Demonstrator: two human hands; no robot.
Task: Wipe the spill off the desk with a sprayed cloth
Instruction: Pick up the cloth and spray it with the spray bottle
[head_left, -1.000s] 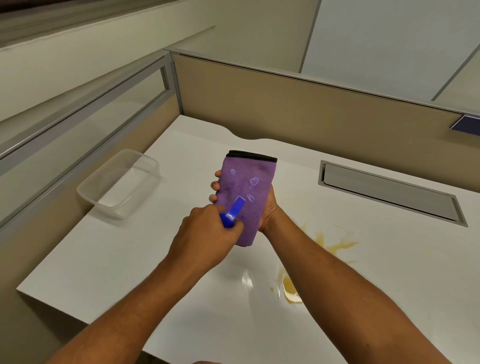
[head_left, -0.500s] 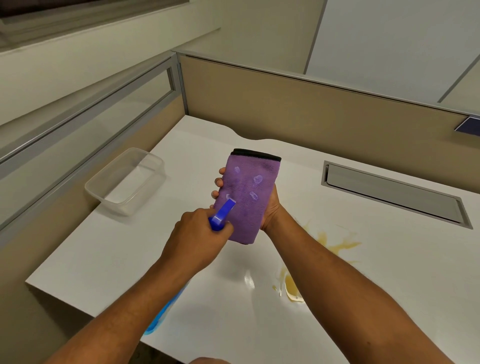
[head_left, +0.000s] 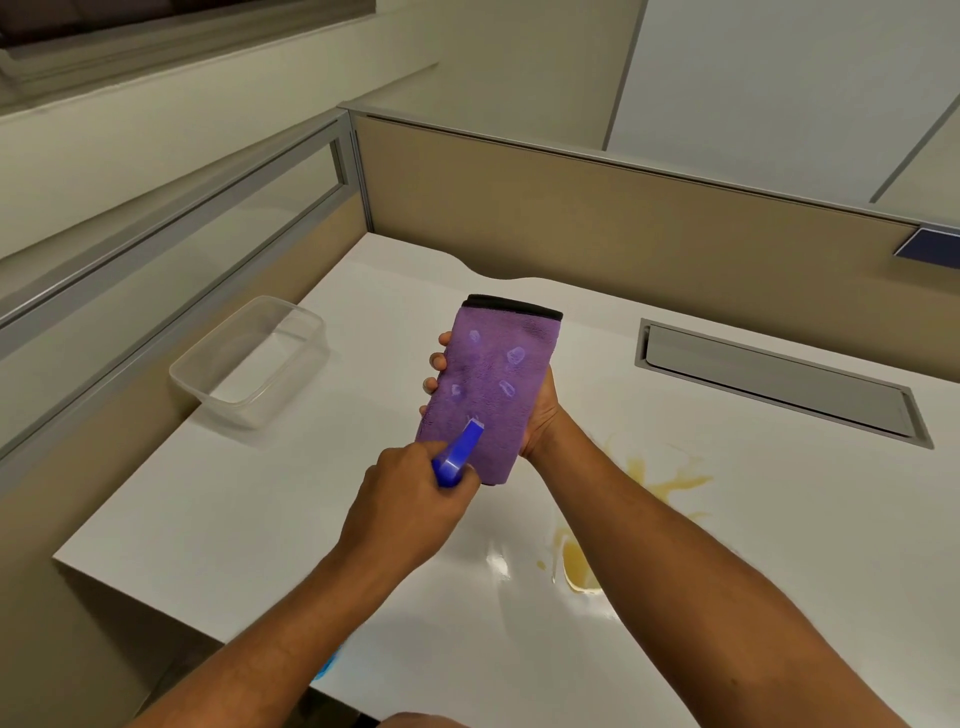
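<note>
Upright, fuzzy purple cloth (head_left: 491, 384) bears foamy spray blobs.

Folded purple cloth (head_left: 488, 395) upright, foam-dotted; yellow spill (head_left: 660, 483) on white desk (head_left: 260, 509).

Even, soft overhead light, moderately bright. Glare patch on the glossy desk (head_left: 498, 564); faint shadows under the forearms. Wide-angle bending at edges; focus fairly sharp, slightly soft overall

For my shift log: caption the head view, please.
Left hand aims blue spray bottle at purple cloth held by right hand; yellow spill unwiped.
</note>
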